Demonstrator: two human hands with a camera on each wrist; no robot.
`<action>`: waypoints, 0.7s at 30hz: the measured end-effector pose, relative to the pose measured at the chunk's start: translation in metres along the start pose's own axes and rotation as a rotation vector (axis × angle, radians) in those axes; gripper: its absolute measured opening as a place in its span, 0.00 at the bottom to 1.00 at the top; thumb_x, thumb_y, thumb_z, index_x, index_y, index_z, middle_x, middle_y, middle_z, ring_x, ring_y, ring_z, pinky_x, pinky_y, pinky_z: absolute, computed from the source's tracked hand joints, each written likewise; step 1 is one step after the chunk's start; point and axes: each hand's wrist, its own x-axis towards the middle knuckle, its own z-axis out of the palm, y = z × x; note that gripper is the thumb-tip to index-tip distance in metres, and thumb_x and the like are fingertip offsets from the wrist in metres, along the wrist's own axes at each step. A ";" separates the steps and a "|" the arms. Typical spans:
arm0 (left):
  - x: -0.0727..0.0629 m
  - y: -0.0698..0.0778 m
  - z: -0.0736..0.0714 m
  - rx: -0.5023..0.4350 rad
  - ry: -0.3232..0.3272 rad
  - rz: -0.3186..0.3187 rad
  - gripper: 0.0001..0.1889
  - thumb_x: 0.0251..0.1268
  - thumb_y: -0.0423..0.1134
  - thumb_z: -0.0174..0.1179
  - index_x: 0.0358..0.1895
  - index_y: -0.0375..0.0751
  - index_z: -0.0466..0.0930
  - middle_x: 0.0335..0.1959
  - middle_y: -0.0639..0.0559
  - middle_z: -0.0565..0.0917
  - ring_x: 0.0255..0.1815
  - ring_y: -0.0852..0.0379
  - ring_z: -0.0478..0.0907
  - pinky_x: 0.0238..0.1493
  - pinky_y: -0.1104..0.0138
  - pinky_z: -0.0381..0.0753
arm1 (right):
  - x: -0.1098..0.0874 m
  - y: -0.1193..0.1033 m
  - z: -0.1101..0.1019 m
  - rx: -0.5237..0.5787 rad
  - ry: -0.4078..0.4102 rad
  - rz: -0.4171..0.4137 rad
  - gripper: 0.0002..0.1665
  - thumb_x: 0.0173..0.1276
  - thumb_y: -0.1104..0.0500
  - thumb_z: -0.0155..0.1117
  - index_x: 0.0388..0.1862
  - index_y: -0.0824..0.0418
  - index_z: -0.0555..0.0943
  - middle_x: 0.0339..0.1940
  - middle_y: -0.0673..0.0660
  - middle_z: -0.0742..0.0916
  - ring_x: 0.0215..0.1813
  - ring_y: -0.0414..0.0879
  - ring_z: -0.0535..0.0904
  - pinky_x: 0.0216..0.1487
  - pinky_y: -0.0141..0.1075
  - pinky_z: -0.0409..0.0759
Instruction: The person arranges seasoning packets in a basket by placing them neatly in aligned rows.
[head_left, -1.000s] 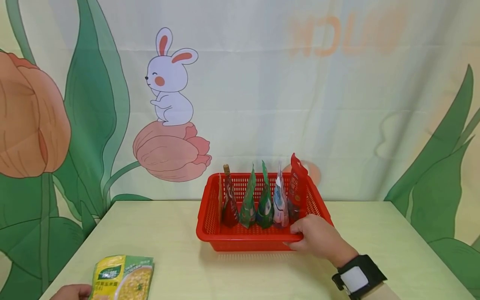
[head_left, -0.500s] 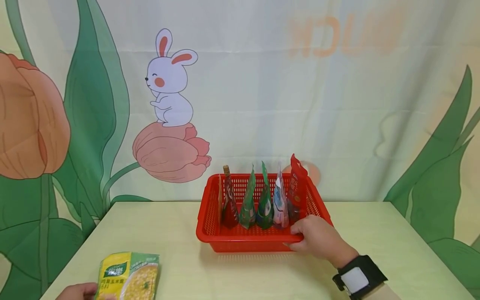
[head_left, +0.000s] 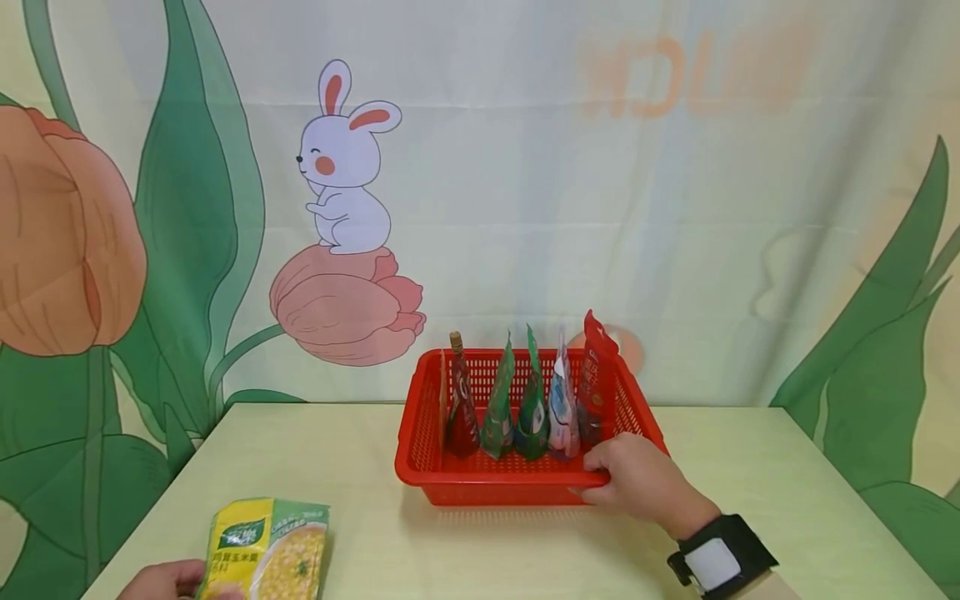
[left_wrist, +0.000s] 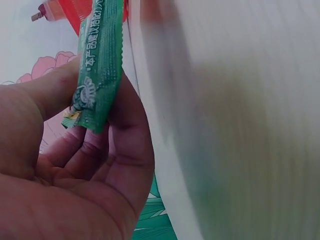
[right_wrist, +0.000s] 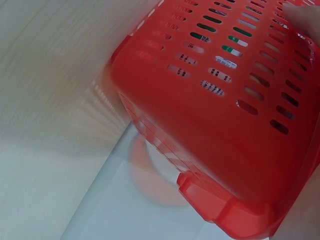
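At the lower left of the head view, my left hand [head_left: 161, 581] pinches the edge of a yellow and green food packet [head_left: 273, 550] with a bowl of corn soup printed on its front. The left wrist view shows the packet's green edge [left_wrist: 100, 65] between thumb and fingers. A red plastic basket [head_left: 495, 492] stands toward the back of the table. My right hand [head_left: 637, 479] grips its front rim near the right corner, thumb inside and fingers beneath. Close up in the right wrist view is the basket's slotted wall [right_wrist: 200, 135].
Several packages stand in a row in the basket: a dark red pouch [head_left: 462, 421] with a brown cap, a green bag [head_left: 498, 417], another green bag [head_left: 532, 421], a pink and white bag [head_left: 562, 417] and a red bag [head_left: 597, 383]. A printed curtain [head_left: 495, 167] hangs behind the table [head_left: 345, 450].
My left hand and the packet have moved right and slightly farther up in the head view. The right hand keeps its grip on the basket, which stays in place.
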 end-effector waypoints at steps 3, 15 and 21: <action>-0.004 0.007 0.004 0.021 0.031 -0.014 0.38 0.53 0.56 0.77 0.52 0.21 0.79 0.33 0.46 0.86 0.34 0.52 0.84 0.40 0.61 0.86 | 0.000 0.000 0.000 -0.001 0.002 0.005 0.06 0.56 0.50 0.81 0.29 0.46 0.90 0.27 0.37 0.88 0.31 0.35 0.78 0.48 0.40 0.87; -0.014 0.031 0.016 0.005 0.016 -0.008 0.37 0.55 0.55 0.77 0.54 0.23 0.80 0.35 0.47 0.87 0.36 0.53 0.82 0.40 0.62 0.84 | 0.000 0.001 0.000 -0.009 0.007 0.004 0.06 0.56 0.50 0.82 0.29 0.46 0.90 0.27 0.37 0.88 0.31 0.34 0.78 0.48 0.40 0.87; -0.015 0.035 0.018 -0.010 -0.001 0.020 0.36 0.55 0.54 0.77 0.54 0.23 0.80 0.34 0.49 0.88 0.36 0.53 0.84 0.40 0.62 0.85 | 0.000 0.000 0.000 -0.009 0.006 0.002 0.05 0.56 0.51 0.81 0.28 0.46 0.90 0.26 0.36 0.87 0.30 0.34 0.77 0.48 0.39 0.87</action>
